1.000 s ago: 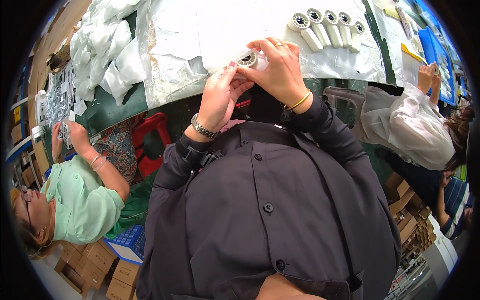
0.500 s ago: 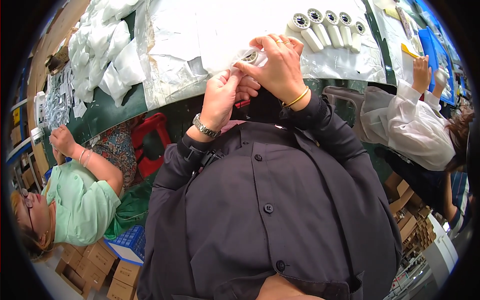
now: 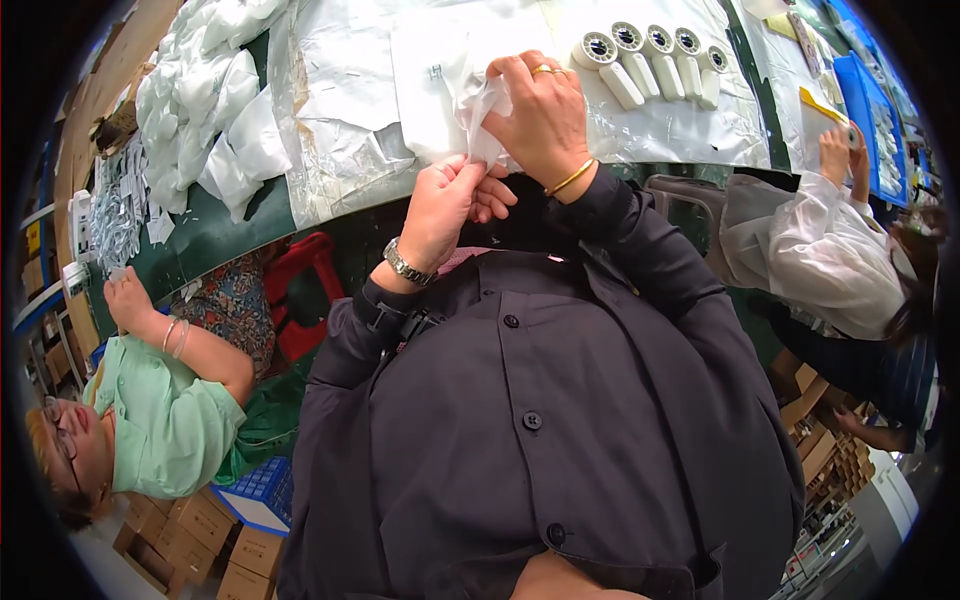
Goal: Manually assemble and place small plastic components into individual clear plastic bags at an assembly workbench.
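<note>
A crumpled white translucent wrap [image 3: 476, 112] stands between my hands over the table's near edge. My left hand [image 3: 443, 208] pinches its lower end between thumb and forefinger, the other fingers curled. My right hand [image 3: 543, 118] is closed on its right side, thumb pressed in and fingers bent over the top. Whatever is inside the wrap is hidden now. To the right of my right hand, several white handheld devices [image 3: 665, 75] lie in a row, each with a round slotted head and a straight handle.
A heap of white bags [image 3: 215, 100] covers the table's left part, beside small clear packets [image 3: 118, 210]. A person in a green shirt [image 3: 165, 410] sits at left. Another in white sleeves [image 3: 825, 255] works at right by a blue tray [image 3: 868, 130]. A red stool [image 3: 303, 290] stands below.
The round slotted head that showed between my hands is now covered by the wrap. My right hand has moved slightly up and left; the wrap stands taller.
</note>
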Tool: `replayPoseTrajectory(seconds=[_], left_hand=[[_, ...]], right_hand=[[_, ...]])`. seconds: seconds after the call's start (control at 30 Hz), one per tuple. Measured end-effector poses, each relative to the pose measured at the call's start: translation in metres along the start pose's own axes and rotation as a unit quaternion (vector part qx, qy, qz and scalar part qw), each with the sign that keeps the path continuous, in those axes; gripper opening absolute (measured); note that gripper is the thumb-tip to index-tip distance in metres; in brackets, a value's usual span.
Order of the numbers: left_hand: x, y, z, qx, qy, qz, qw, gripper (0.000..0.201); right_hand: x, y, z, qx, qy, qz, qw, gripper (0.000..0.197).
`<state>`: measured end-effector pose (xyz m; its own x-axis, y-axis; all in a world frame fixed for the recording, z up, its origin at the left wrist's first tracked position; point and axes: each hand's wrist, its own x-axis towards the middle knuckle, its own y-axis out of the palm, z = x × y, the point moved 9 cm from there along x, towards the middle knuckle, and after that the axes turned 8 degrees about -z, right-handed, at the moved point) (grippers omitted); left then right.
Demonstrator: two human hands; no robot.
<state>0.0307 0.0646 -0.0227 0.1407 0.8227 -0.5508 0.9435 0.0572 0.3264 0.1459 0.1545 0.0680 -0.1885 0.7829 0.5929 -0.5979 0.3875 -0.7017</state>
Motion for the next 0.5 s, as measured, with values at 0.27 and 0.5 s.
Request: replayPoseTrajectory(seconds=[0.27,0.5], left_hand=[[0.0,0.0,-0.014,0.047,0.036,-0.037,0.998,0.029],[0.012,-0.006,-0.027,0.074,0.078,-0.071,0.992,0.032]], right_hand=[[-0.004,0.001,-0.013,0.128,0.068,0.024,0.989,0.038],[-0.005,0.002,-0.016,0.124,0.067,0.03,0.99,0.038]])
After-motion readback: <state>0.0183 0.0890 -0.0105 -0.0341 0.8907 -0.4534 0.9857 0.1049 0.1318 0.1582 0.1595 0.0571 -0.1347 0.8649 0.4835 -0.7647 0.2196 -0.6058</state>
